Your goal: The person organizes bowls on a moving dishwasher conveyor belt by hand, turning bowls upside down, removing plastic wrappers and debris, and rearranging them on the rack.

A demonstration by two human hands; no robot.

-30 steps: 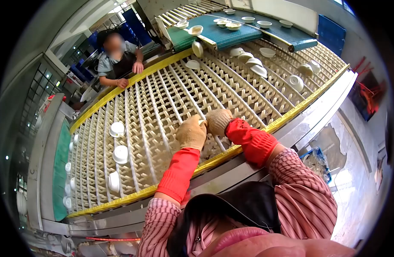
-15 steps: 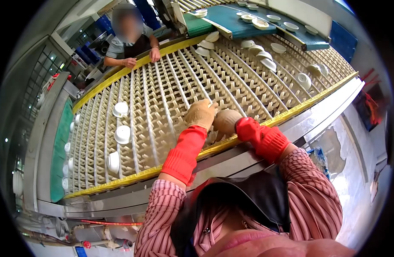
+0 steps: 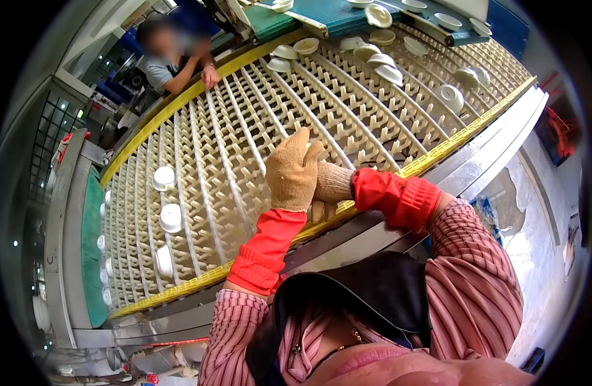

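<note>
My left hand, in a tan knit glove with a red cuff, is closed above the near part of the pegged conveyor. Against it on the right is my right hand, gloved alike, its fingers curled down and partly covered by the left. Whatever either hand holds is hidden. To the left, white bowls sit upside down in a line on the pegs. Farther off to the right, another bowl lies near the yellow edge, and a loose cluster of bowls rests near the belts.
Green belts carrying bowls end over the far side of the conveyor. A yellow rail borders the near side. Across the conveyor a co-worker has one hand at the far rail. A green belt lies at the left end.
My hands have come together, the left now overlapping the right. More bowls lie by the belt ends at the far side. The co-worker has raised one hand towards the head. The camera view has shifted.
</note>
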